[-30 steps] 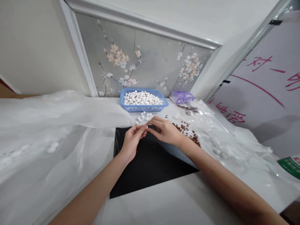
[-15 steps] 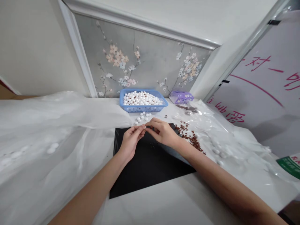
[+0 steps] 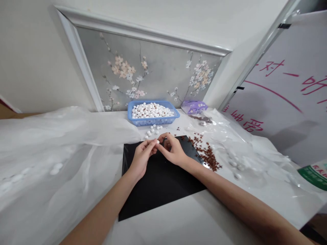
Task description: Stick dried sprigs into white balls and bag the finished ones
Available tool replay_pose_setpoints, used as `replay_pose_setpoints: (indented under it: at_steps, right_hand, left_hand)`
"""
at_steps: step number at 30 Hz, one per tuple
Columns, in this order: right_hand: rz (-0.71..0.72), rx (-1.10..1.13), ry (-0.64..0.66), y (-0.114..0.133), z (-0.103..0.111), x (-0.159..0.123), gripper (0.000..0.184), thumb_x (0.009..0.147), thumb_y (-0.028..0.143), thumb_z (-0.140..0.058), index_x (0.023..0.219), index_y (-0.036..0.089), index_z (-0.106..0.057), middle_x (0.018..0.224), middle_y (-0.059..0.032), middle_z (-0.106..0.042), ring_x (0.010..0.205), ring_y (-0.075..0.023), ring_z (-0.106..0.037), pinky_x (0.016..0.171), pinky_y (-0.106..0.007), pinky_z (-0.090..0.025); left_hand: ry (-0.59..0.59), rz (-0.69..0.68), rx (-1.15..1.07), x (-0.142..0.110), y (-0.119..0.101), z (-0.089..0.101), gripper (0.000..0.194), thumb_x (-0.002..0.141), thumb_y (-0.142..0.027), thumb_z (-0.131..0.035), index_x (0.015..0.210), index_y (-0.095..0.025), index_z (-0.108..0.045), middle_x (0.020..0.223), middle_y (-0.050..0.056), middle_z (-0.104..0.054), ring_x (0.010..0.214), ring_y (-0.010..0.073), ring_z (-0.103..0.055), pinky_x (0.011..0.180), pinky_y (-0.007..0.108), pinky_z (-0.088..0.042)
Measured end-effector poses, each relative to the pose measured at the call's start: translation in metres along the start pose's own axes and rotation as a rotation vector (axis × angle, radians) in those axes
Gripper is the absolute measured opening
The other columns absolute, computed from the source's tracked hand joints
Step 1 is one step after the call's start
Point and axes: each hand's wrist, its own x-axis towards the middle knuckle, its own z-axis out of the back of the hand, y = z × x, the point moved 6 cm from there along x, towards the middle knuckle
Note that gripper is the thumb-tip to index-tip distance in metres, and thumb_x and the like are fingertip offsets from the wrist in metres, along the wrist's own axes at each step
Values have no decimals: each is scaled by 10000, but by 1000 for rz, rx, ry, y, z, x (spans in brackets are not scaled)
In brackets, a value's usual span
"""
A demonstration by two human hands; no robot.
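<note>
A small white ball point(image 3: 158, 141) is pinched between the fingertips of both hands, just above the far part of a black mat point(image 3: 158, 190). My left hand point(image 3: 142, 156) comes in from the left with thumb and fingers closed on it. From the other side, the thumb and curled index finger of my right hand point(image 3: 173, 149) meet at the ball. Whether a small brown piece is also between the fingertips cannot be made out. Several loose white balls point(image 3: 149, 132) lie just beyond the hands. To the right, small brown star-shaped pieces point(image 3: 209, 158) are scattered beside the mat.
Behind the mat, a blue plastic basket point(image 3: 153, 121) full of white balls stands near the wall. A purple packet point(image 3: 194, 107) sits to its right. Clear plastic sheeting point(image 3: 230, 131) covers the right side, and a translucent white bag point(image 3: 76, 126) spreads over the left.
The right hand's fingers have curled more, and the white ball now shows plainly between the fingertips. The whole view has shifted slightly, with the scene lower and further left.
</note>
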Motion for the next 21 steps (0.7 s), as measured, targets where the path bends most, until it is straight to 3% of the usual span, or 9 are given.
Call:
replay_pose_setpoints:
  at_steps: [16, 21]
  right_hand:
    - [13, -91, -20, 5, -1, -3, 126, 846, 294, -485, 929, 199, -487, 738, 22, -512, 493, -70, -441, 496, -209, -386]
    - [-25, -134, -49, -3, 5, 2, 192, 861, 346, -469, 964, 191, -518, 753, 16, -555, 485, -72, -465, 486, -208, -389]
  left_hand:
    - [7, 14, 14, 1, 1, -1, 181, 684, -320, -701, 718, -146, -662, 673, -21, -581, 623, 60, -501, 623, 177, -405]
    - [-18, 23, 4, 1, 0, -1, 191, 680, -319, -707, 735, -144, -656, 700, -17, -580, 643, 55, -507, 627, 165, -409]
